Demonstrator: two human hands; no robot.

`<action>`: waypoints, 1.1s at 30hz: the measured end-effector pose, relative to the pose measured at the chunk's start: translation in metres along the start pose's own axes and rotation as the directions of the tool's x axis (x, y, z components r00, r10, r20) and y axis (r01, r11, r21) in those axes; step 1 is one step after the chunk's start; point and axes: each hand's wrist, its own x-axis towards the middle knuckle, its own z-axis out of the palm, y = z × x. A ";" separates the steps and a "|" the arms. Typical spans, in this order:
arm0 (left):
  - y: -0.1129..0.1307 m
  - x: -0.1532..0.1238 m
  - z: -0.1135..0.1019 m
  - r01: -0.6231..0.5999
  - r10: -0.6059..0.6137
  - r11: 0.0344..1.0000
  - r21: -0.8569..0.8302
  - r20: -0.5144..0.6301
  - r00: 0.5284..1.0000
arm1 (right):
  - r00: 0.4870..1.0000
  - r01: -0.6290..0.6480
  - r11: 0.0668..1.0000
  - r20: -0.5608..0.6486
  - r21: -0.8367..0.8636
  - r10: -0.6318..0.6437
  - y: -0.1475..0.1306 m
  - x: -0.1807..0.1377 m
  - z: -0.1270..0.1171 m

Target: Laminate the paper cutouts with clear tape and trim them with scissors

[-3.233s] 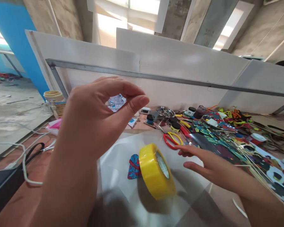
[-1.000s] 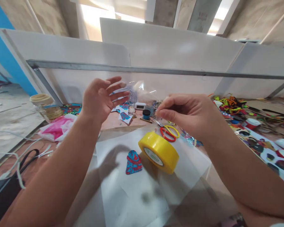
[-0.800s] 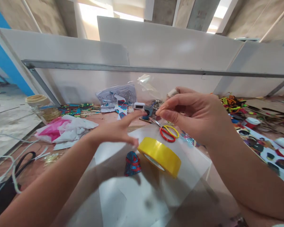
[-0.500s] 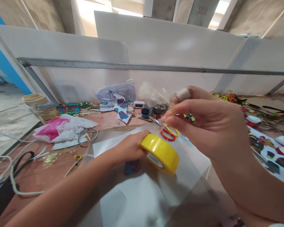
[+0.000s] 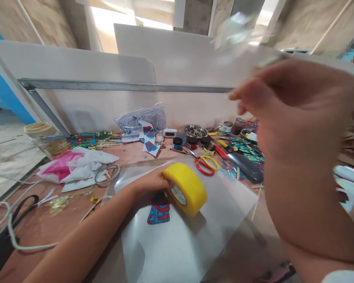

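Note:
My left hand is closed on a roll of yellow tape, tilted above a sheet of white paper. Beside the roll, a red-and-blue patterned cutout lies on the paper, its top partly shaded by the hand. High at the right, my right hand has its fingers curled together, a pale wrap around one finger. A blurred scrap of clear plastic film trails from its fingertips. Red-and-yellow-handled scissors rest at the paper's far edge.
Paint jars, a metal bowl and a small white device stand along the back panel. Crumpled pink-and-white plastic, a clear tape ring and a white cable lie left. Several painted pieces are heaped right.
My right hand has risen and moved right, taking the clear film up with it. The tape roll in my left hand has shifted slightly left, and more of the patterned cutout shows.

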 end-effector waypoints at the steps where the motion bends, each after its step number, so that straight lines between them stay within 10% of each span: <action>1: 0.001 -0.002 -0.002 0.012 -0.012 1.000 0.006 0.005 1.000 | 0.999 0.045 0.999 0.027 0.024 -0.046 0.001 0.009 0.012; 9: 0.067 -0.031 -0.041 0.013 0.005 0.964 0.267 -0.069 0.998 | 0.973 0.090 0.993 0.218 -0.081 -0.071 -0.032 0.021 0.039; 13: 0.105 -0.038 -0.014 -0.134 0.193 0.974 0.184 -0.351 0.916 | 0.962 0.151 0.959 0.260 -0.241 -0.086 -0.052 0.020 0.047; 23: 0.137 -0.048 0.020 -0.342 0.234 0.936 -0.089 -0.570 0.787 | 0.838 0.468 0.872 0.385 -0.142 -0.387 -0.078 0.030 0.082; 29: 0.154 -0.056 0.026 -0.395 0.299 0.916 -0.073 -0.533 0.792 | 0.857 0.232 0.946 0.508 -0.224 -0.090 -0.055 0.037 0.094; 33: 0.148 -0.053 0.023 -0.384 0.287 0.921 -0.060 -0.560 0.777 | 0.665 -0.227 0.974 0.733 0.017 0.142 0.005 0.035 0.079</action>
